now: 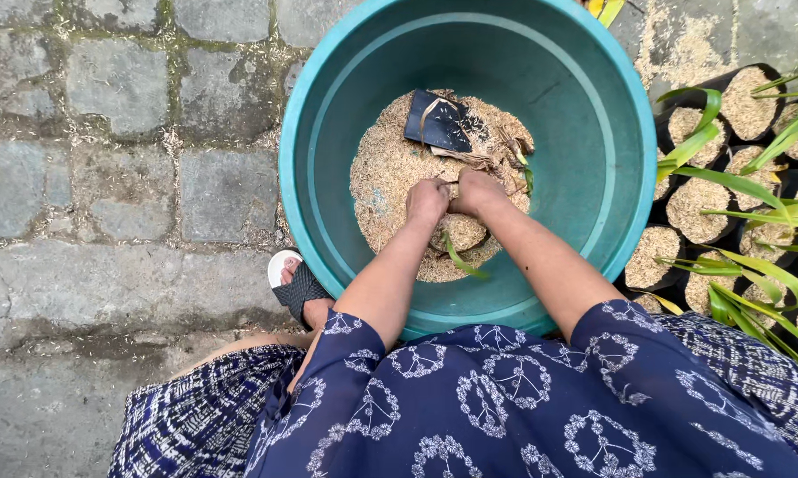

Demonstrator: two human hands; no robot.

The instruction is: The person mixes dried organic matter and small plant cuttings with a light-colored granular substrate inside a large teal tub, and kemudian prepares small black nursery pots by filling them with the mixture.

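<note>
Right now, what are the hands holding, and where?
Both the left hand and right hand grip the husk-filled bag at its top rim.

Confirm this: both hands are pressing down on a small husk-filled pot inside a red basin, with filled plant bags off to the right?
Not quite: the head view shows the basin is teal, not red. The left hand and right hand do press on the small pot, with plant bags to the right.

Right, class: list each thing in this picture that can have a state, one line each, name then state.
teal basin: upright on the paving, partly filled with husk.
small pot: in the basin, filled with husk, both hands on it.
left hand: closed, pressing on the pot.
right hand: closed, pressing on the pot.
empty black bag: lying flat on the husk.
potted seedlings: upright beside the basin, filled.
sandal: worn on a foot.
</note>
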